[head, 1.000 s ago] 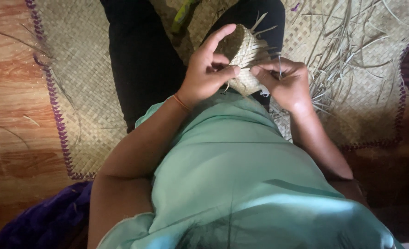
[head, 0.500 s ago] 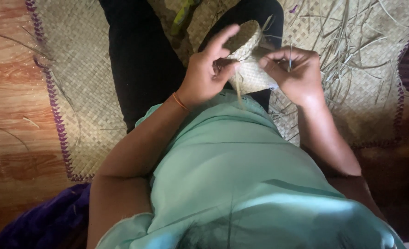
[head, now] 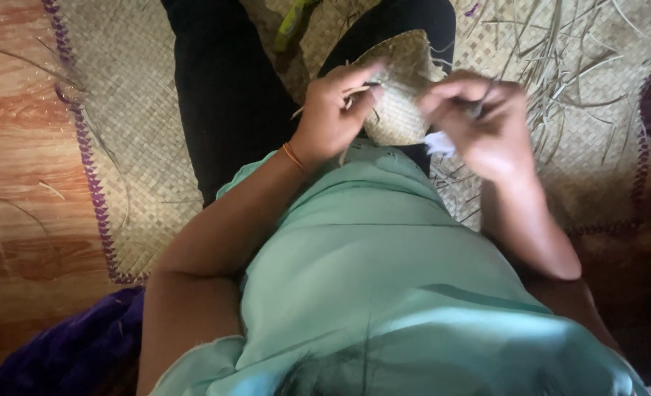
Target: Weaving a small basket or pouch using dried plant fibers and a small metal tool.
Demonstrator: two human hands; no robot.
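Your left hand (head: pixel 333 117) pinches the rim of the small woven piece (head: pixel 402 88), holding it over your lap, while your right hand (head: pixel 483 121) is curled closed around what may be a thin strand; the blur there makes it hard to tell. You look mid-weave, working an edge. The next move likely calls for a steady left grip and a snug pull. Loose dry strips (head: pixel 560 66) lie on the woven mat (head: pixel 120 147) beyond your knees.
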